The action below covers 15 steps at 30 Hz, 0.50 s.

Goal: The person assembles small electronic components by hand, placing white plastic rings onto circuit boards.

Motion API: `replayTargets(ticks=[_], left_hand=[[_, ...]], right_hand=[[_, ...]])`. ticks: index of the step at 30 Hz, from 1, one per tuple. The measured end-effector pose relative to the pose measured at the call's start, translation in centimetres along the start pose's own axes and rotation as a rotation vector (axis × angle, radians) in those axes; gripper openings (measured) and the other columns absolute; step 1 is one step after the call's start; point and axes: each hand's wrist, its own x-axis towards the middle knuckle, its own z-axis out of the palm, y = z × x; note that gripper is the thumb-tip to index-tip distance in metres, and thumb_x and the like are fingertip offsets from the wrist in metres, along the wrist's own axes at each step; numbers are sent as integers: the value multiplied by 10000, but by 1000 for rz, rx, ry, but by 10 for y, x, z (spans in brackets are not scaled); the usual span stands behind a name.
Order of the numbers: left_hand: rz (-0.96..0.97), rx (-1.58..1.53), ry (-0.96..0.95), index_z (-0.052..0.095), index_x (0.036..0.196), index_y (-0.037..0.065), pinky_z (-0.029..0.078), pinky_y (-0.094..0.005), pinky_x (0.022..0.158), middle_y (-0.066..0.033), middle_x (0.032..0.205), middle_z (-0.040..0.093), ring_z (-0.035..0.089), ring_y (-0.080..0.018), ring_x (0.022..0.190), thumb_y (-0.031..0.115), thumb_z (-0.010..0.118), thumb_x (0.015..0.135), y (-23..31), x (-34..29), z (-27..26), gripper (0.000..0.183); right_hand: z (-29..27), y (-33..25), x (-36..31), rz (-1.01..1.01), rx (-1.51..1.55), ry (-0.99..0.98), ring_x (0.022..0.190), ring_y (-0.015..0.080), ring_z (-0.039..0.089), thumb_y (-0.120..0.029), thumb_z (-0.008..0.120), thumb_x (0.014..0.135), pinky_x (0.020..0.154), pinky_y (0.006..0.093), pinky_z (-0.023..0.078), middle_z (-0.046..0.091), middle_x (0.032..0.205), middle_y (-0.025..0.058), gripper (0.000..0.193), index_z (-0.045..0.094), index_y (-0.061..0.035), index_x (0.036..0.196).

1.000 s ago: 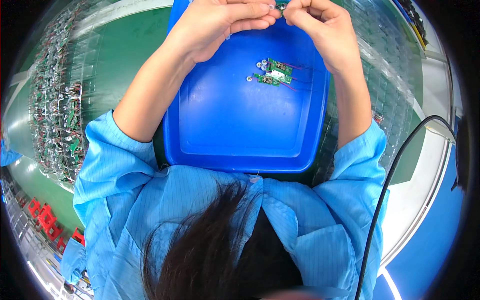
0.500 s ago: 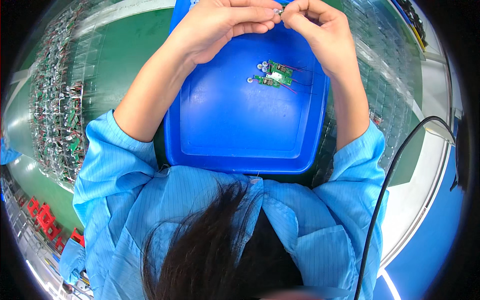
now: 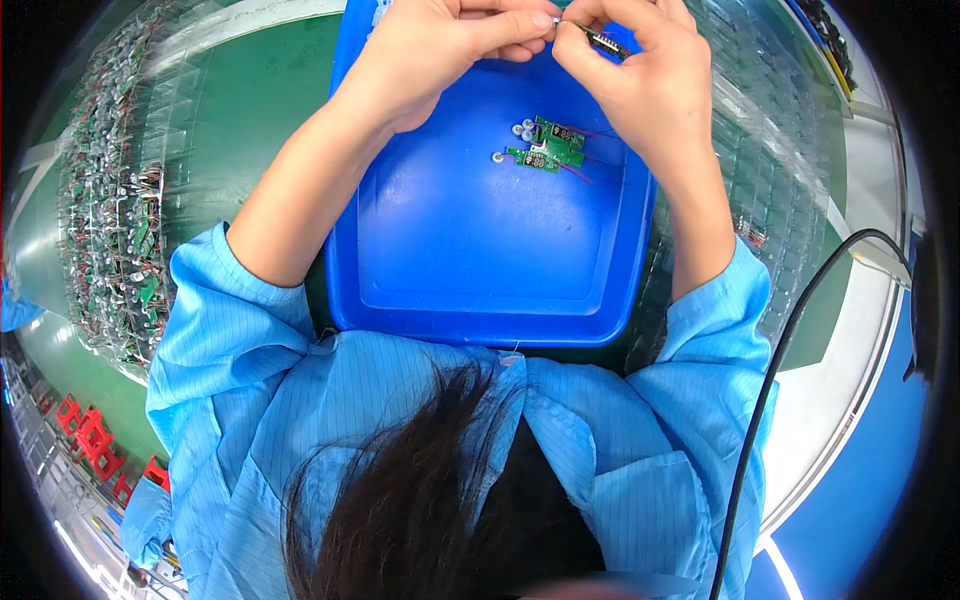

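Note:
Over the far end of a blue plastic tray (image 3: 480, 285), my two hands meet fingertip to fingertip. A small circuit board (image 3: 606, 43), dark with a row of pale marks, sticks out between the fingers of my right hand (image 3: 640, 75), which is closed on it. My left hand (image 3: 430, 50) pinches at a small silvery part (image 3: 556, 20) beside the board; fingers cover most of it. Below them, in the tray, several green circuit boards (image 3: 565, 150) lie overlapping, with small round silvery parts (image 3: 523, 128) at their left and thin wires at their right.
Clear plastic trays packed with wired boards (image 3: 115, 240) stand on the green table at left. More clear trays (image 3: 770, 150) stand at right. A black cable (image 3: 770, 370) curves down the right side. Red stools (image 3: 95, 435) and a blue-sleeved person (image 3: 145, 520) are at lower left.
My right hand has turned and shifted slightly, so the board now shows between its fingers. My left hand stays close by. The boards in the tray have barely moved.

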Motion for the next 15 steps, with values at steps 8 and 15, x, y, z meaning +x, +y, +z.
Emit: replayTargets(ticks=[8, 15], left_hand=[[-259, 157, 418, 727, 1087, -37, 570, -250, 799, -94, 979, 753, 704, -125, 861, 25, 729, 942, 7, 1, 20, 158], [-263, 104, 395, 725, 1130, -44, 578, -257, 847, -105, 1038, 753, 713, -138, 923, 13, 714, 952, 13, 2, 26, 187]], right_hand=[[23, 21, 1, -361, 601, 343, 844, 289, 587, -59, 766, 709, 788, 395, 469, 628, 737, 73, 110, 669, -59, 761], [-2, -1, 0, -140, 3, 54, 878, 307, 617, -35, 776, 743, 768, 404, 508, 663, 788, 103, 109, 691, -32, 813]])
